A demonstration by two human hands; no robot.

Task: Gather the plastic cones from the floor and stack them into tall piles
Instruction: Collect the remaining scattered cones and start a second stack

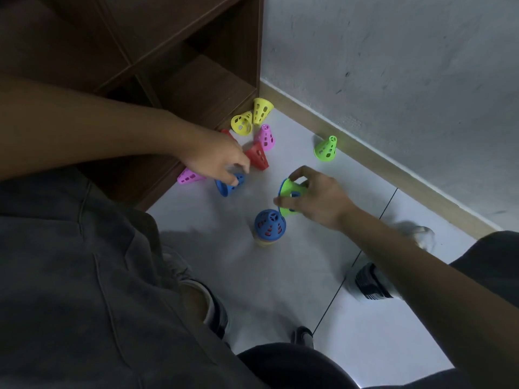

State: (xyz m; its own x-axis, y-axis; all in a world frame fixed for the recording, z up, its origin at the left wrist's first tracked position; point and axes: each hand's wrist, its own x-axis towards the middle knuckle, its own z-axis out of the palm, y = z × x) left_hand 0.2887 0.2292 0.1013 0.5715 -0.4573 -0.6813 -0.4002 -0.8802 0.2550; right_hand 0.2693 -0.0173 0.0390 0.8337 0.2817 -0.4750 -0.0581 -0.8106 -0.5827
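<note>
An upright pile [269,227] with a blue cone on top stands on the floor in the middle. My right hand [317,197] holds a green cone [290,196] tilted on its side just above and right of that pile; a blue cone seems nested inside it. My left hand [216,158] grips a blue cone [229,185] lying on its side. Around it lie a red cone [258,155], two pink cones [265,137] [188,176] and two yellow cones [242,123] [261,110]. Another green cone [325,148] stands upright near the skirting.
A dark wooden shelf unit [174,80] stands at the left, with cones lying at its foot. A grey wall with a beige skirting [365,155] runs along the right. My knees and shoes [373,282] are at the bottom on the white tiled floor.
</note>
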